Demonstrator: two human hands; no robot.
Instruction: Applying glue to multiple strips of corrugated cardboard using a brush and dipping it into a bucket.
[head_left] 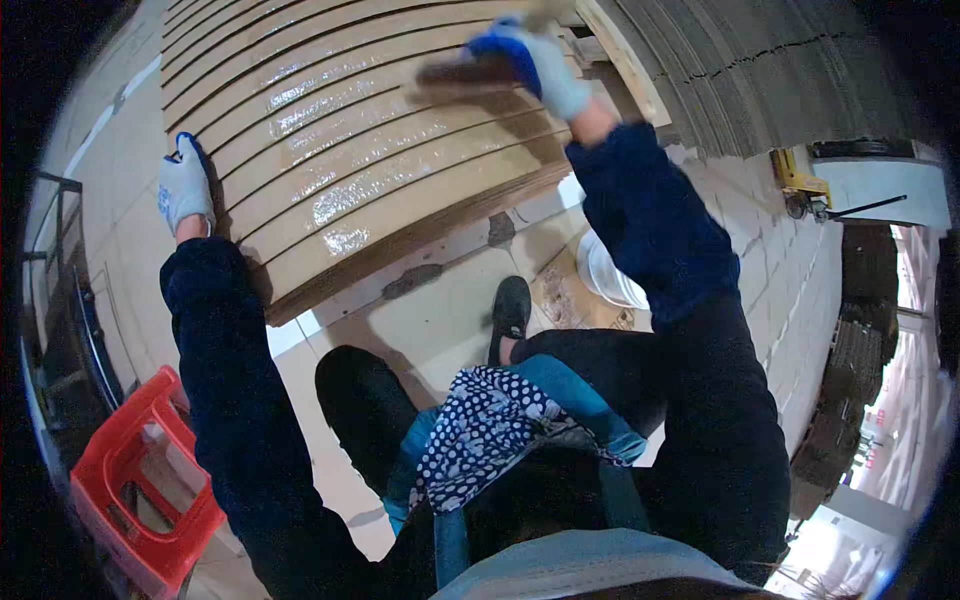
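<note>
Gloves on both hands, white knit with blue palm coating. Right hand (535,62) closed around a dark flat block (468,72), blurred, looks like a sanding block or brush, pressed flat on the top sheet of the board stack (350,150). Left hand (184,186) lies over the stack's left edge, fingers curled onto it, holding the edge rather than any loose object. Stack: thin tan sheets, plywood or fibreboard, stepped edges showing many layers, top face glossy with light streaks, lines curved by the lens. It sits low on a pale tiled floor (440,320) with dark smears near the stack's near corner. Both sleeves dark navy. Below: dark trousers, black shoe (511,305), blue-and-white polka-dot cloth (485,425) at the waist. Red plastic stool (140,480), open-frame top, nothing in it that I can tell, lower left. White bucket-like object (608,272) partly hidden behind right arm, contents not visible. Yellow pallet jack (800,185) upper right beside a grey layered stack (760,70).
</note>
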